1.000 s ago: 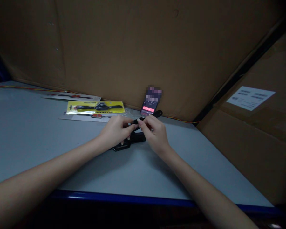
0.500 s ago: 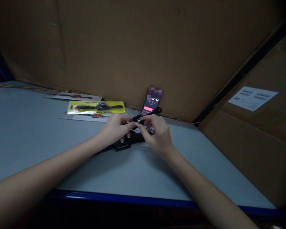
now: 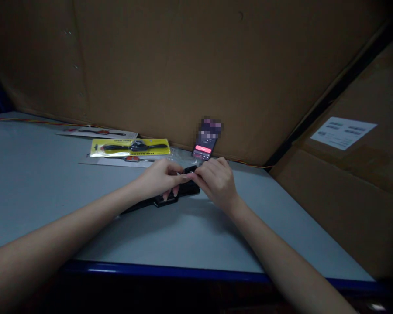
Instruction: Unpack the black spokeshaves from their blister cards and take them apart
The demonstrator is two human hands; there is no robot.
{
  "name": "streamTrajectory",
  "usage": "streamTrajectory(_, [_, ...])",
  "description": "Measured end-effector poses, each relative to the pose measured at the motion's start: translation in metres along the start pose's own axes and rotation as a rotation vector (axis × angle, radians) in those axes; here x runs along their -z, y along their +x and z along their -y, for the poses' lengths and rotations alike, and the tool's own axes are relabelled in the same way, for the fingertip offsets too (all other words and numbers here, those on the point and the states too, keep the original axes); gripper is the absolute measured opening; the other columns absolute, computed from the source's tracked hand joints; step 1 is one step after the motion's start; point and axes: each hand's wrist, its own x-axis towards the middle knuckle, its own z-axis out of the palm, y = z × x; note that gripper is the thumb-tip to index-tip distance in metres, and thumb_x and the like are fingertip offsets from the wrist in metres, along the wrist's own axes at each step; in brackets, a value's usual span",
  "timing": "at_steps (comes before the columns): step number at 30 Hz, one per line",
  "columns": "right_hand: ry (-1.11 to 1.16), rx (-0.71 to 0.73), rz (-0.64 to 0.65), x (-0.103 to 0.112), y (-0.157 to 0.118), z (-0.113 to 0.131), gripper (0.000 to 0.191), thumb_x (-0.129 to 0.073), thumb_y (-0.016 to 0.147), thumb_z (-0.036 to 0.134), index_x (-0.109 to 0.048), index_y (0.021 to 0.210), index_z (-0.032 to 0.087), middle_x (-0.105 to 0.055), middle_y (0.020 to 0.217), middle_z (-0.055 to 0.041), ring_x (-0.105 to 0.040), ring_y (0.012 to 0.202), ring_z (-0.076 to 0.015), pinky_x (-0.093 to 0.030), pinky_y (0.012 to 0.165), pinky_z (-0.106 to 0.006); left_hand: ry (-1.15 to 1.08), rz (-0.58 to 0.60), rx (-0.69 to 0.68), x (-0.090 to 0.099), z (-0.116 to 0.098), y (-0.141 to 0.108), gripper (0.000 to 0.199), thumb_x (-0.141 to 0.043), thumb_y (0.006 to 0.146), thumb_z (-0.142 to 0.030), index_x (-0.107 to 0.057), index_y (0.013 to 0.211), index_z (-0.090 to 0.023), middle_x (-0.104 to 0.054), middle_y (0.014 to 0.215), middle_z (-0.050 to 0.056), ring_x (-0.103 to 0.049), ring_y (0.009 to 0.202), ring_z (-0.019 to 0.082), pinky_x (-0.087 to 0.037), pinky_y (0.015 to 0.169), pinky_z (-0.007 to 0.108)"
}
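Observation:
My left hand (image 3: 159,176) is closed round a black spokeshave (image 3: 190,169), its thumb pointing right toward my other hand. The fingers of my right hand (image 3: 216,181) are curled in a pinch at the same tool's middle, thumb tip close to the left thumb. Much of the tool, and any small part between the fingertips, is hidden behind the hands. Beneath them a second black spokeshave (image 3: 167,200) lies slanted on the grey tabletop (image 3: 196,235), partly covered by the left fingers.
Behind my left hand lies a yellow spokeshave package (image 3: 129,148) over printed cards (image 3: 94,132). A phone (image 3: 207,139) with a lit screen leans on the cardboard wall (image 3: 157,78). Twisted wires (image 3: 36,120) run along the back. A labelled cardboard box (image 3: 334,174) stands right.
The held spokeshave has turned, and its handle no longer sticks up in front of the phone. My right fingers have curled in more and now cover the tool's middle. The view has shifted slightly.

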Motion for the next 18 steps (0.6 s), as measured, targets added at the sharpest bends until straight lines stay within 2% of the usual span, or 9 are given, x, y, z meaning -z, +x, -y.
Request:
streamTrajectory(2, [0.027, -0.050, -0.027, -0.002, 0.000, 0.003, 0.018, -0.051, 0.087, 0.028, -0.049, 0.069, 0.022, -0.056, 0.062, 0.0000, -0.049, 0.063, -0.0154, -0.031, 0.064, -0.032, -0.010, 0.004, 0.000, -0.001, -0.001, -0.001, 0.034, -0.051, 0.083, -0.041, -0.052, 0.061, -0.016, -0.056, 0.047, -0.002, -0.045, 0.030, 0.007, -0.028, 0.031, 0.018])
streamTrajectory(5, [0.141, -0.197, -0.140, -0.004, 0.001, 0.011, 0.004, -0.050, 0.086, 0.022, -0.050, 0.090, 0.021, -0.058, 0.069, -0.0001, -0.050, 0.062, -0.0144, -0.036, 0.065, -0.031, -0.010, -0.037, -0.003, -0.003, -0.001, -0.002, 0.033, -0.051, 0.084, -0.038, -0.051, 0.060, -0.016, -0.055, 0.047, -0.003, -0.044, 0.030, 0.006, -0.030, 0.032, 0.017])
streamTrajectory(8, [0.299, -0.350, -0.158, -0.005, 0.003, 0.018, 0.018, -0.046, 0.087, 0.019, -0.047, 0.104, 0.021, -0.058, 0.071, 0.0004, -0.052, 0.062, -0.0134, -0.040, 0.062, -0.029, 0.033, -0.073, -0.007, -0.003, 0.000, -0.001, 0.032, -0.051, 0.083, -0.037, -0.051, 0.059, -0.015, -0.056, 0.048, -0.002, -0.046, 0.031, 0.006, -0.031, 0.032, 0.017])
streamTrajectory(11, [0.428, -0.445, -0.109, -0.003, 0.005, 0.021, 0.008, -0.047, 0.087, 0.021, -0.052, 0.095, 0.021, -0.058, 0.071, 0.0006, -0.054, 0.063, -0.0126, -0.041, 0.059, -0.026, 0.045, -0.112, -0.004, -0.002, 0.002, 0.001, 0.030, -0.051, 0.083, -0.036, -0.052, 0.061, -0.016, -0.056, 0.048, -0.003, -0.046, 0.030, 0.007, -0.031, 0.032, 0.017])
streamTrajectory(14, [0.476, -0.452, -0.105, -0.003, 0.005, 0.020, 0.004, -0.052, 0.085, 0.021, -0.055, 0.084, 0.020, -0.060, 0.071, 0.0004, -0.055, 0.064, -0.0122, -0.042, 0.059, -0.025, 0.016, -0.140, -0.011, 0.000, 0.005, 0.004, 0.030, -0.051, 0.082, -0.037, -0.053, 0.062, -0.016, -0.055, 0.047, -0.003, -0.046, 0.030, 0.007, -0.031, 0.032, 0.018])
streamTrajectory(18, [0.486, -0.450, -0.140, -0.003, 0.005, 0.020, 0.007, -0.052, 0.085, 0.020, -0.058, 0.081, 0.019, -0.061, 0.071, 0.0002, -0.056, 0.062, -0.0114, -0.044, 0.060, -0.026, 0.003, -0.148, -0.012, 0.002, 0.006, 0.004, 0.031, -0.052, 0.082, -0.038, -0.053, 0.062, -0.016, -0.055, 0.047, -0.003, -0.047, 0.031, 0.007, -0.032, 0.032, 0.018])
